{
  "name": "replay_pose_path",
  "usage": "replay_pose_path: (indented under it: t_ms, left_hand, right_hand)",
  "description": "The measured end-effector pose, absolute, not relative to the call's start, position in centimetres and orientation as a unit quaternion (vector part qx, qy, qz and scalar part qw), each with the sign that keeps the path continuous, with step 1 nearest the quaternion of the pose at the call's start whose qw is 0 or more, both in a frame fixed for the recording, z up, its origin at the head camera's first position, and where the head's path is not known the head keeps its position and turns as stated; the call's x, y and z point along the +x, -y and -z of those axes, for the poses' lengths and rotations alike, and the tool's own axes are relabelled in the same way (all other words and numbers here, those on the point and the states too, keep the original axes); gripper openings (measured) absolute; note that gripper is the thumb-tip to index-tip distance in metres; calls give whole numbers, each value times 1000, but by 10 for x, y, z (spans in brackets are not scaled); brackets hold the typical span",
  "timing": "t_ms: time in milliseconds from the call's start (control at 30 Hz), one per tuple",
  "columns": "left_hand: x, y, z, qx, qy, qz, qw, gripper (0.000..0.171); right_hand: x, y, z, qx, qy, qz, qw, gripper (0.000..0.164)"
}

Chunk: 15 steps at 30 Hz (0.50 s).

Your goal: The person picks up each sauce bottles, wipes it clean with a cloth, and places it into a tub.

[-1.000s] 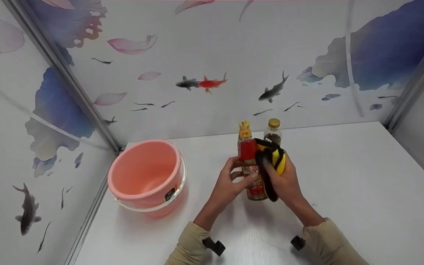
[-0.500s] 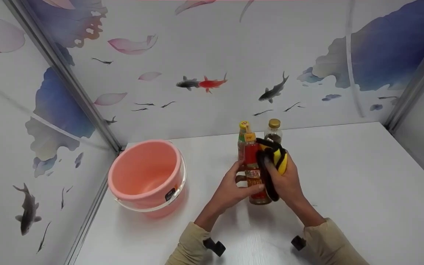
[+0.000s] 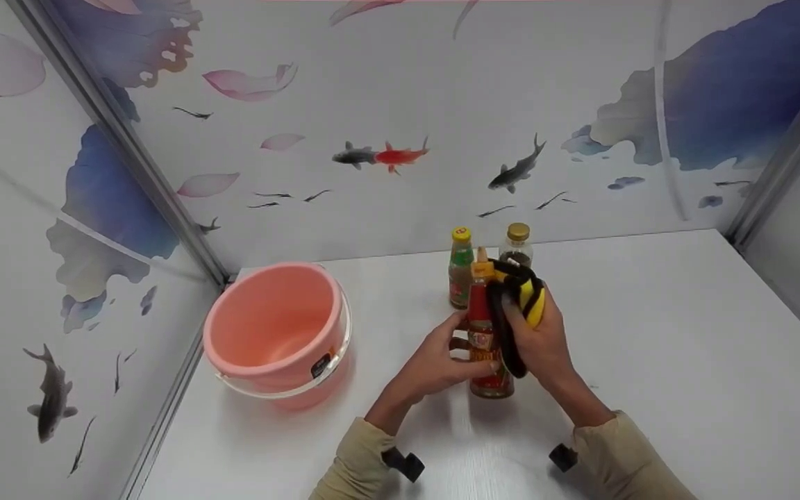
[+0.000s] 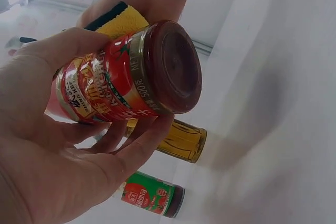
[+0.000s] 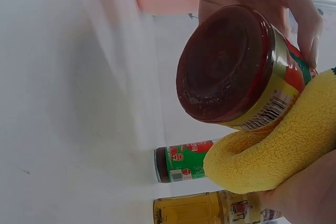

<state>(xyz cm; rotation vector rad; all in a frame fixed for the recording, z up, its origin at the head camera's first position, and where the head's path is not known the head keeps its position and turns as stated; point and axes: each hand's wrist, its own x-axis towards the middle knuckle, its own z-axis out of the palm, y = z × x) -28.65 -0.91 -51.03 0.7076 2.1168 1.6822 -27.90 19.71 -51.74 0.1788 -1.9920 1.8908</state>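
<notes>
My left hand [image 3: 431,361] grips a red ketchup bottle [image 3: 480,339] around its lower half, thumb across the front. The bottle has an orange nozzle cap; its base [image 4: 181,69] shows raised off the table in the left wrist view. On the bottle's right side, my right hand [image 3: 546,347] holds a folded yellow cloth [image 5: 278,135] with black edging against the glass. Part of the label and barcode stays visible beside the cloth in the right wrist view. The right fingers are mostly hidden behind the cloth.
Behind the hands stand a green-labelled bottle [image 3: 460,271] with a yellow cap and a gold-capped glass bottle [image 3: 517,244] with amber lower part. A pink bucket [image 3: 219,354] with a white handle is at the left. Printed panels [image 3: 400,208] enclose the white table [image 3: 664,347].
The ketchup bottle has shifted right and slightly toward me, standing straighter, with both hands still on it. More of the green-labelled bottle shows behind it.
</notes>
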Motion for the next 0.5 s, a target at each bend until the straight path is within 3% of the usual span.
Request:
replay_pose_path:
  t_ms: [500]
  left_hand:
    - [-289,5,513,220,-750,-616,100,78]
  right_hand:
    - [-278,-199,517,56,713,-676,178,40]
